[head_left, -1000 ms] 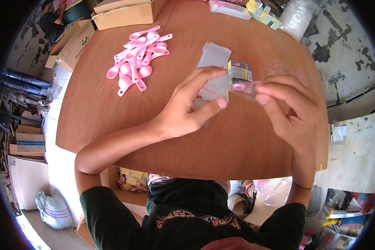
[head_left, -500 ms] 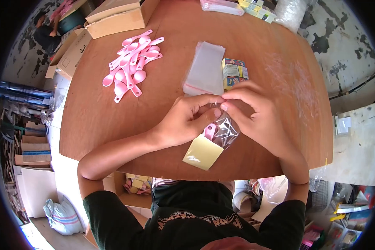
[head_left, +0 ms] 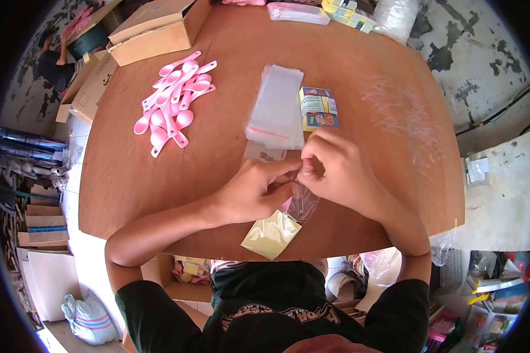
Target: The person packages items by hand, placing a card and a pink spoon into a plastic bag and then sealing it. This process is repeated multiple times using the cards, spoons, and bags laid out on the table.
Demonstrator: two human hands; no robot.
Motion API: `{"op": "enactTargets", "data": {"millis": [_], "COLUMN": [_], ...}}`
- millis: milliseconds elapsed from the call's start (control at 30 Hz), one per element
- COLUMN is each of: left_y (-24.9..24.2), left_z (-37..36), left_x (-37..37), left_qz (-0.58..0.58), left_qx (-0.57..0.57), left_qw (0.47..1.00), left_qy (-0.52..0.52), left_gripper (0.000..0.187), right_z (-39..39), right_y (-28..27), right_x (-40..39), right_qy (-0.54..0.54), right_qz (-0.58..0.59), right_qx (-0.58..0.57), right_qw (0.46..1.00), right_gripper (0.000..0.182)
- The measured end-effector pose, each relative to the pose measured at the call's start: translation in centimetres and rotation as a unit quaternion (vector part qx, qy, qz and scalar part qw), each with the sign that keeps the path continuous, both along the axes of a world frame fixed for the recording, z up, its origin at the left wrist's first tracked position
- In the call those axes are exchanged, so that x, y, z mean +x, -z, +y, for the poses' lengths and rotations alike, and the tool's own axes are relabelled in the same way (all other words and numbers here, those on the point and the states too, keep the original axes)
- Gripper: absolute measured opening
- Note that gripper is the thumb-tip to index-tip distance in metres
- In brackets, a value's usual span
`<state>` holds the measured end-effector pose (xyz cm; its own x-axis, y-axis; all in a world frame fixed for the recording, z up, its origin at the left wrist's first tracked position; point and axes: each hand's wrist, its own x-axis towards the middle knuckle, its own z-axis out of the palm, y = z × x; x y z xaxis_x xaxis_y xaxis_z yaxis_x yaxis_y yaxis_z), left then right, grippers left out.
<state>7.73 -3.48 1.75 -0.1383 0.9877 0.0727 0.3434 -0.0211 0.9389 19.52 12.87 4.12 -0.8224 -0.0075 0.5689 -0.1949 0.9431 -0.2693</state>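
Observation:
Both hands hold a clear plastic bag (head_left: 306,207) above the table's near edge. Inside it are a pale yellow card (head_left: 271,235) and a pink measuring spoon (head_left: 286,205), mostly hidden by my fingers. My left hand (head_left: 254,191) is closed on the bag, thumb and fingers pinching near its top. Opposite it, my right hand (head_left: 338,170) pinches the bag's upper edge with curled fingers. Just beyond lie a stack of flat clear bags (head_left: 277,106) and a stack of small printed cards (head_left: 319,112). A heap of pink spoons (head_left: 174,97) lies to the left.
A cardboard box (head_left: 159,35) stands at the wooden table's (head_left: 123,188) far left. Packaged stacks (head_left: 347,15) and a roll of clear wrap (head_left: 394,20) sit at the far edge. Plastic scraps (head_left: 403,112) lie on the right. Another person (head_left: 56,65) is at far left.
The bag and both hands sit slightly lower and further left in view. My right fingers have curled in more tightly at the bag's edge. The whole view has shifted a little.

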Motion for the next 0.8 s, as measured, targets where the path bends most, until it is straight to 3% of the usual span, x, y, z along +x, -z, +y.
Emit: {"op": "enactTargets", "data": {"millis": [33,67,100,133,167,200,300,367,433,500,567,600,633,667,733,767,800], "left_y": [1.0,1.5,1.3,1.0,0.8,1.1,1.2,2.3,2.5,2.9,2.8,2.9,2.9,3.0,3.2,3.2,3.2], "left_z": [0.1,0.2,0.3,0.3,0.3,0.3,0.3,0.4,0.2,0.5,0.7,0.7,0.7,0.8,0.7,0.7,0.9], "left_x": [0.0,0.0,0.0,0.2,0.2,-0.2,-0.3,-0.4,-0.9,-0.9,-1.0,-1.0,-1.0,-1.0,-1.2,-1.4,-1.4], "left_qz": [0.001,0.003,0.003,-0.059,-0.12,-0.117,-0.18,-0.226,-0.237,-0.251,-0.287,-0.287,-0.277,-0.266,-0.251,-0.236,-0.236], "left_qx": [0.036,0.072,0.072,0.075,0.078,0.061,0.074,0.096,0.081,0.075,0.068,0.071,0.07,0.069,0.075,0.079,0.08], "left_qw": [0.999,0.997,0.997,0.995,0.989,0.991,0.98,0.968,0.965,0.96,0.951,0.951,0.953,0.956,0.96,0.963,0.963], "left_qy": [-0.001,-0.004,-0.003,-0.015,-0.027,-0.02,-0.045,-0.056,-0.077,-0.095,-0.095,-0.094,-0.098,-0.103,-0.1,-0.102,-0.1], "left_gripper": [0.042,0.041,0.041,0.039,0.038,0.037,0.036,0.035,0.037,0.037,0.037,0.037,0.037,0.037,0.037,0.037,0.037], "right_z": [0.2,0.5,0.7,0.8,0.9,1.1,2.6,5.4,9.4,16.2,23.1,24.3,25.1,25.7,27.5,28.9,30.9], "right_y": [0.0,0.0,0.0,0.0,0.2,0.3,-0.3,0.9,1.1,1.8,2.7,1.6,0.6,0.2,0.4,1.3,2.9], "right_x": [0.0,-0.1,-0.2,-0.2,-0.2,-0.2,-0.3,-1.0,-1.3,-1.4,-1.9,-1.7,-1.3,-0.9,0.1,0.3,0.3], "right_qy": [-0.014,-0.013,-0.027,-0.041,-0.04,-0.029,0.021,-0.054,-0.022,0.002,0.271,0.398,0.499,0.5,0.459,0.46,0.348], "right_qz": [-0.026,-0.026,-0.03,-0.033,-0.032,-0.058,-0.146,-0.087,-0.094,-0.051,0.14,0.187,0.221,0.222,0.027,0.029,-0.018], "right_qx": [-0.093,-0.092,-0.164,-0.236,-0.235,-0.299,-0.49,-0.622,-0.716,-0.717,-0.521,-0.3,-0.058,-0.054,0.108,0.109,0.095], "right_qw": [0.995,0.995,0.986,0.97,0.971,0.952,0.859,0.777,0.692,0.695,0.797,0.846,0.836,0.835,0.882,0.88,0.932], "right_gripper": [0.015,0.015,0.015,0.014,0.014,0.01,0.004,0.008,0.01,0.01,0.015,0.016,0.017,0.017,0.015,0.015,0.016]}}
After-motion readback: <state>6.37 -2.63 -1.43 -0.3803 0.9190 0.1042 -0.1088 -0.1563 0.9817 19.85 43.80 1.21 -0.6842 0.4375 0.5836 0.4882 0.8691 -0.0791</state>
